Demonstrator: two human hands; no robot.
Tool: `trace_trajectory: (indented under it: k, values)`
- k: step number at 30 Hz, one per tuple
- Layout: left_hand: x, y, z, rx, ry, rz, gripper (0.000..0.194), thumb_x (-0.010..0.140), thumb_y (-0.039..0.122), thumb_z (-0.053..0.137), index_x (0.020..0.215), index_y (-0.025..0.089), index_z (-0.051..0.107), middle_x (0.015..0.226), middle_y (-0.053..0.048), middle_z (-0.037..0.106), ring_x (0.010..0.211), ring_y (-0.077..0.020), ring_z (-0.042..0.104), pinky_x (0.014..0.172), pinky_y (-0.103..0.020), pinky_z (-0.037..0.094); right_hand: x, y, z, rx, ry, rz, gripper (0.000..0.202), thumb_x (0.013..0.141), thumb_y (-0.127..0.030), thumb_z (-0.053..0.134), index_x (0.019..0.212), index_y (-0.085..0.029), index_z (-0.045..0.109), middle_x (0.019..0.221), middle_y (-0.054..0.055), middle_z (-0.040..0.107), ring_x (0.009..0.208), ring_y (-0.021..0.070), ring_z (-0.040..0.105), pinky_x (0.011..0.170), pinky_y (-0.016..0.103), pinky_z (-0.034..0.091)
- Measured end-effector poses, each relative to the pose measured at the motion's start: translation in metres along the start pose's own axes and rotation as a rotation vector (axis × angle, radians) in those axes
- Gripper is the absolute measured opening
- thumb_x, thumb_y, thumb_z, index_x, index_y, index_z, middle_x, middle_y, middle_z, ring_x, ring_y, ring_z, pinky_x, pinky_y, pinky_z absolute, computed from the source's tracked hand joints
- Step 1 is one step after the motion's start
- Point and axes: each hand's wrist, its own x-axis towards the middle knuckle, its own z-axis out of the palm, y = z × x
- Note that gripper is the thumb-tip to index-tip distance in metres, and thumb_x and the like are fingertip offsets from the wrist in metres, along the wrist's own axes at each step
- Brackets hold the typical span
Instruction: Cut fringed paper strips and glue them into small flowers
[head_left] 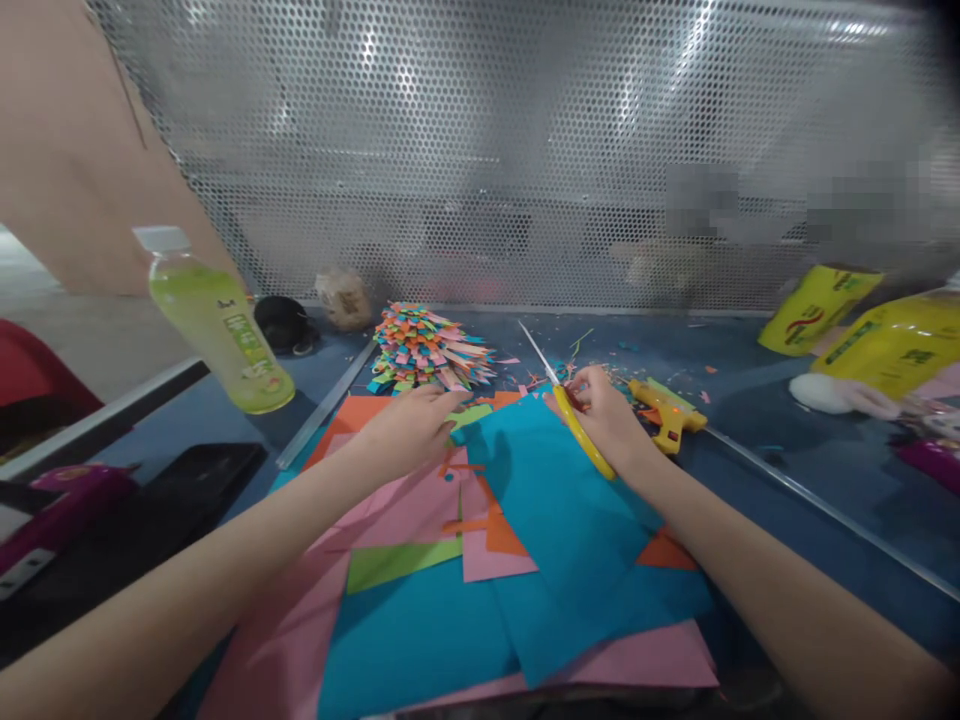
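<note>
My right hand [602, 412] is closed round the handles of yellow scissors [576, 430], whose blades point up and away to the left. Its fingers are at the top edge of a blue paper sheet [562, 500]. My left hand [415, 428] is at that sheet's upper left corner, fingers bent together; whether it pinches the corner is hidden. Beneath lie pink paper [397, 505], green paper [405, 562] and orange pieces. Behind my left hand stands a bundle of multicoloured paper strips [424, 345].
A yellow glue gun [667, 415] lies right of my right hand among paper scraps. At left are a green drink bottle [225, 335] and a black flat object [180, 510]. Yellow containers [821, 310] stand at right. A perforated metal panel [480, 130] rises behind.
</note>
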Motion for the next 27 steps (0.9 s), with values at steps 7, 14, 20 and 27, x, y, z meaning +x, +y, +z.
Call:
trace_trajectory:
  k: [7,14,20,27]
  values:
    - [0.057,0.021,0.011,0.077,-0.015,0.097,0.062,0.086,0.017,0.038,0.143,0.008,0.018,0.119,-0.020,0.059,0.118,-0.0299,0.049,0.095,-0.046,0.035,0.005,0.003,0.002,0.033,0.022,0.019,0.039,0.069,-0.053,0.055,0.081,-0.022,0.035,0.065,-0.002,0.053,0.057,0.0158,0.052,0.052,0.026,0.037]
    - [0.099,0.011,0.008,0.048,-0.017,0.094,0.041,0.086,0.034,0.053,0.123,0.016,0.049,0.124,-0.010,0.053,0.110,-0.0242,0.053,0.093,-0.049,0.043,0.005,0.000,0.001,-0.004,0.033,0.006,0.034,0.072,-0.046,0.057,0.080,-0.020,0.036,0.064,-0.004,0.048,0.055,0.0113,0.046,0.052,0.024,0.034]
    - [0.094,0.004,0.002,-0.118,-0.008,0.125,0.051,0.086,0.033,0.052,0.132,0.016,0.038,0.119,-0.011,0.060,0.116,-0.0250,0.052,0.100,-0.051,0.036,0.007,0.004,0.004,-0.030,0.023,-0.002,0.034,0.073,-0.045,0.058,0.080,-0.020,0.036,0.064,-0.004,0.048,0.055,0.0108,0.046,0.052,0.024,0.034]
    - [0.088,0.006,0.014,-0.277,0.004,0.179,0.058,0.083,0.023,0.052,0.136,0.013,0.031,0.106,-0.008,0.070,0.112,-0.0192,0.058,0.104,-0.038,0.030,0.005,0.005,0.007,-0.060,0.016,-0.051,0.033,0.071,-0.044,0.055,0.080,-0.022,0.033,0.066,-0.002,0.050,0.059,0.0160,0.050,0.054,0.027,0.034]
